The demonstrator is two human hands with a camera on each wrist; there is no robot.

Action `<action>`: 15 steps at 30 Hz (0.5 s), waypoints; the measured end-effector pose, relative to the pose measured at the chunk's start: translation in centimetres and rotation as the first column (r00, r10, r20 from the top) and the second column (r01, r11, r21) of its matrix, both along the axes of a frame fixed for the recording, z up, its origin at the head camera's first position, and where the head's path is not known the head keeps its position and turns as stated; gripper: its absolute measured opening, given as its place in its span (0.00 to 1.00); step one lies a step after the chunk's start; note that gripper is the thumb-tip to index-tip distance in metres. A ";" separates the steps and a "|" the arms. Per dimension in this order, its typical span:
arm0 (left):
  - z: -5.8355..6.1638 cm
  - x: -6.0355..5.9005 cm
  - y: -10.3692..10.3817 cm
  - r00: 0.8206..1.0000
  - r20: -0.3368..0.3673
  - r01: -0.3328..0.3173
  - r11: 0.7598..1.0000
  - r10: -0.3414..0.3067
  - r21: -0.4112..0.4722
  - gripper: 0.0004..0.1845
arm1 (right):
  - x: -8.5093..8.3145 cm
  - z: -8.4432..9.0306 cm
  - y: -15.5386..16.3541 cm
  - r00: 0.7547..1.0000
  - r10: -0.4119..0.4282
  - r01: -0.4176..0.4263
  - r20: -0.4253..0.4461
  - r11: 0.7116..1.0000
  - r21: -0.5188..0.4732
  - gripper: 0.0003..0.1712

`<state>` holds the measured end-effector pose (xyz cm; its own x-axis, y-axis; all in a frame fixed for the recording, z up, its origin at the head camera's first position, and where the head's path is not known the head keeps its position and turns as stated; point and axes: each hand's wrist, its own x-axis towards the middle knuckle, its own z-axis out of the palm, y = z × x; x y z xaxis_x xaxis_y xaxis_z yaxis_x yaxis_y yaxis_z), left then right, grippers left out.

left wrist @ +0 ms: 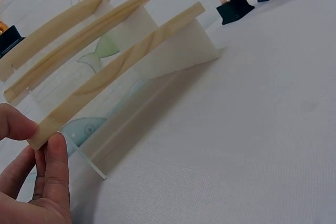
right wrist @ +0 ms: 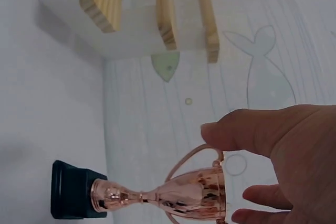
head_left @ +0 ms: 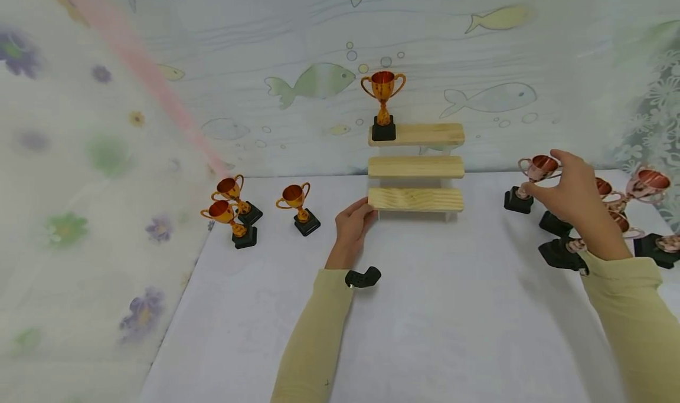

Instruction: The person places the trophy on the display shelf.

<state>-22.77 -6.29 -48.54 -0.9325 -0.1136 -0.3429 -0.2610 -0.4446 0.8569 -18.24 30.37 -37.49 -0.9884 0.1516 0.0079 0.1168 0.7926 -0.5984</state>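
My left hand (head_left: 352, 229) pinches the left end of the lowest board of a three-step wooden display stand (head_left: 416, 199), thumb above and fingers below. Clear side supports carry the boards. A gold trophy (head_left: 383, 96) on a black base stands at the left of the top step. Over to the right, my right hand (head_left: 576, 190) spreads thumb and fingers around a copper trophy (right wrist: 184, 195) that stands upright on the table. In the right wrist view, its thumb (right wrist: 231, 129) is right at one handle and the other fingers lie beside the rim, with a gap between.
Several more copper trophies (head_left: 648, 184) are crowded at the right, some lying over, under and beside my right forearm. Three gold trophies (head_left: 294, 196) stand at the left on the white table (head_left: 425, 308). A fish-patterned curtain (head_left: 239, 49) hangs right behind the stand.
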 end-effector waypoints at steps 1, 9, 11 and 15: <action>-0.1 0.0 0.0 1.000 0.001 0.000 1.000 0.000 0.001 0.18 | -0.1 0.0 0.0 1.000 0.009 -0.009 0.014 1.000 0.021 0.52; -0.4 -0.1 0.1 1.000 0.005 0.007 1.000 -0.007 0.015 0.18 | -0.6 0.4 0.0 0.999 0.027 -0.030 0.044 0.996 0.078 0.49; -0.4 -0.2 0.1 1.000 0.006 0.004 1.000 -0.005 0.011 0.18 | -0.7 0.4 -0.1 0.999 0.019 -0.022 0.043 0.997 0.077 0.48; -0.4 -0.2 0.0 1.000 0.000 -0.002 1.000 0.002 0.007 0.18 | -0.9 0.4 -0.1 0.999 0.008 -0.011 0.033 0.997 0.075 0.48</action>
<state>-22.95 -6.27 -48.93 -0.9324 -0.1127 -0.3436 -0.2601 -0.4511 0.8537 -19.14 30.22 -37.10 -0.9897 0.1425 -0.0129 0.1273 0.8365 -0.5330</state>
